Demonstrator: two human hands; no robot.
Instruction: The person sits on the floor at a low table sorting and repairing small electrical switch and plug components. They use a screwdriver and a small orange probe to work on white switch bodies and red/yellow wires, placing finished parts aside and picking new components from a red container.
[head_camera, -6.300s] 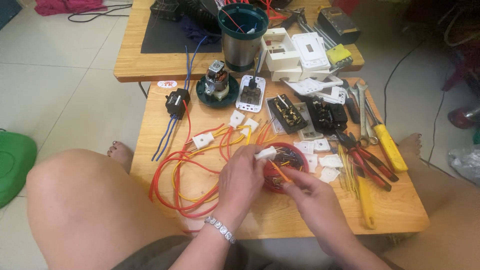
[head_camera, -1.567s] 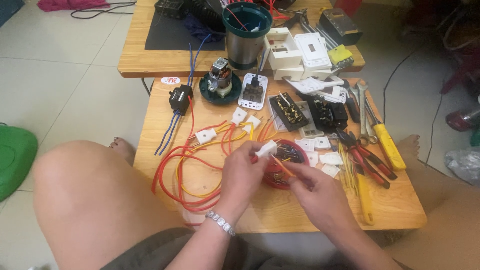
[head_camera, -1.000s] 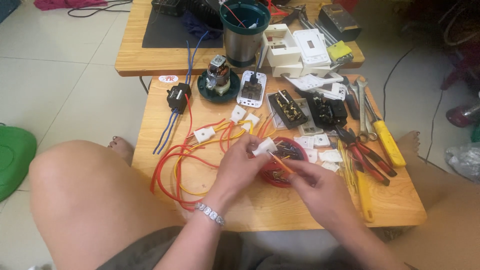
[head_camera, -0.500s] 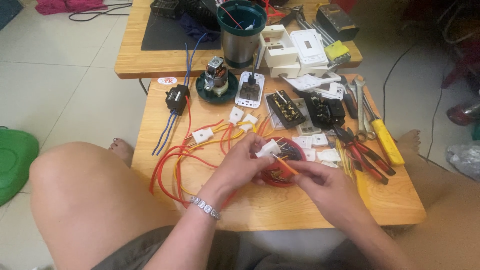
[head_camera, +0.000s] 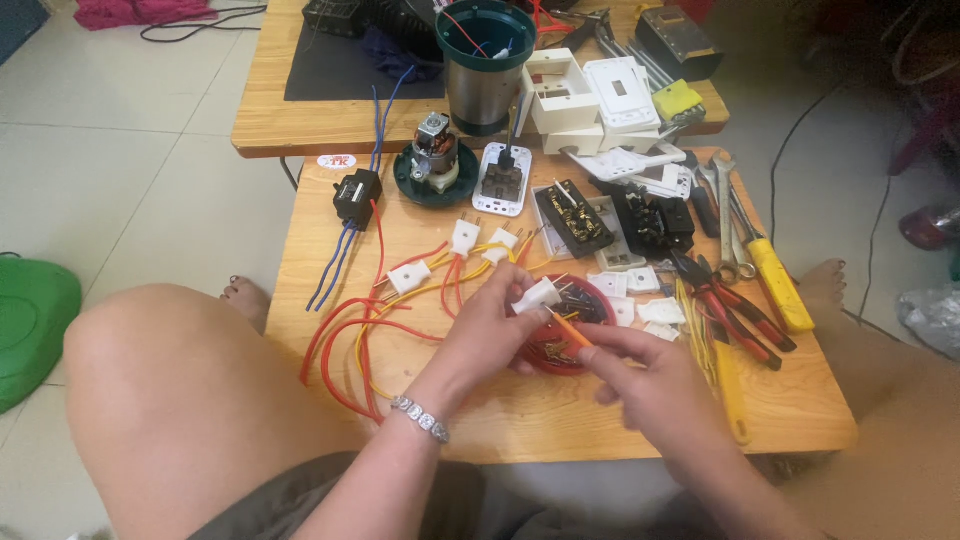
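Note:
My left hand (head_camera: 480, 335) holds a small white plug (head_camera: 537, 294) with wires attached, just above a red round lid (head_camera: 590, 300) full of small screws. In my right hand (head_camera: 640, 380) is an orange-handled screwdriver (head_camera: 570, 330), its tip pointing up at the plug. Red, orange and yellow wires (head_camera: 350, 350) trail left from the plug across the low wooden table (head_camera: 520, 410), and other white plugs (head_camera: 465, 237) sit on their ends.
Red-handled pliers (head_camera: 725, 305), a yellow-handled screwdriver (head_camera: 775, 285), wrenches and black sockets (head_camera: 570, 220) lie to the right. A small motor (head_camera: 435, 165), a black box with blue wires (head_camera: 357, 197) and a green-rimmed metal cup (head_camera: 490, 65) stand behind. My bare knee (head_camera: 160, 400) is at left.
Both hands stay over the red lid with the plug and the screwdriver. They have shifted only slightly; the view has drifted a little.

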